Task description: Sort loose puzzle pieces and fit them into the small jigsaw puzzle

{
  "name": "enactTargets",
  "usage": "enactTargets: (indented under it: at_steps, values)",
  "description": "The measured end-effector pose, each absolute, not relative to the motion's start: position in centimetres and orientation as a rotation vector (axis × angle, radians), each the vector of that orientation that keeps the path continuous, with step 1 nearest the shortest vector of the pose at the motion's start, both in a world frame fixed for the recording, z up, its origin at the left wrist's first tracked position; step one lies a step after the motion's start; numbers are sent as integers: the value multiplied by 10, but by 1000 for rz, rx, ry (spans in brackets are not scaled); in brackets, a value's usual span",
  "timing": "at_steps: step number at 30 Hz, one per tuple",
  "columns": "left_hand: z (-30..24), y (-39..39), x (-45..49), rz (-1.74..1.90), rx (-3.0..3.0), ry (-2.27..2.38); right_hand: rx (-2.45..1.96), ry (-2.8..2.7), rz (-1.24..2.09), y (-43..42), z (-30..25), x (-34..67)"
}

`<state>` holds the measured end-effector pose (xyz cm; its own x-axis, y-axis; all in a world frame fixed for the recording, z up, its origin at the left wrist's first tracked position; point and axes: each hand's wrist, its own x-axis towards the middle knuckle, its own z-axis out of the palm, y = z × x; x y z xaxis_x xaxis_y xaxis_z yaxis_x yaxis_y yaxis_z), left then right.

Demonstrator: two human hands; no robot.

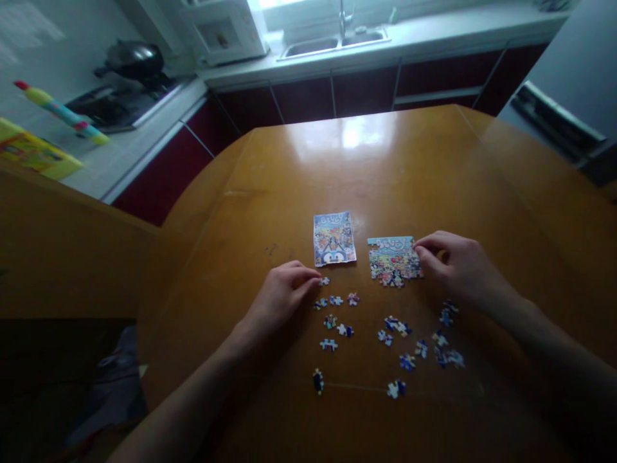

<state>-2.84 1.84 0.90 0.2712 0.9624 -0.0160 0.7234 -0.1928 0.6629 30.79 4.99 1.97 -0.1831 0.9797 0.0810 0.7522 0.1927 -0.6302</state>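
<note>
A partly assembled jigsaw puzzle (394,260) lies flat on the wooden table, with gaps along its left side and a ragged lower edge. My right hand (446,257) is closed in a pinch at its upper right edge, on a puzzle piece mostly covered by the fingertips. To the left, my left hand (286,286) rests on the table, thumb and forefinger pinched on a loose puzzle piece (324,281). Just above that piece is a creased reference picture (334,238). Loose pieces (336,300) lie below it, and several more pieces (407,361) are scattered below the puzzle.
The wooden table (289,173) has rounded corners. Beyond it runs a counter with a double sink (313,47) and a white microwave (224,32). At left, a pot (135,59) stands on the stove, near a colourful bottle (60,110) and a yellow box (36,151).
</note>
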Motion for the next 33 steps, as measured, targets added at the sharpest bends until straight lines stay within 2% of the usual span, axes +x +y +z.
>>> enactTargets:
  at_steps: [9, 13, 18, 33]
  values:
    - [22, 3, -42, 261, 2076, 1388, -1744, -1873, 549, 51, 17, 337]
    - [18, 4, -38, 294, 2042, 1378, -1747, -1872, 552, 51, 14, 341]
    - [8, 0, -16, 551, 2102, 1372, -1733, -1909, 580, 50, 11, 338]
    - [-13, 1, 17, 621, 2276, 1281, -1657, -1964, 598, 47, 13, 333]
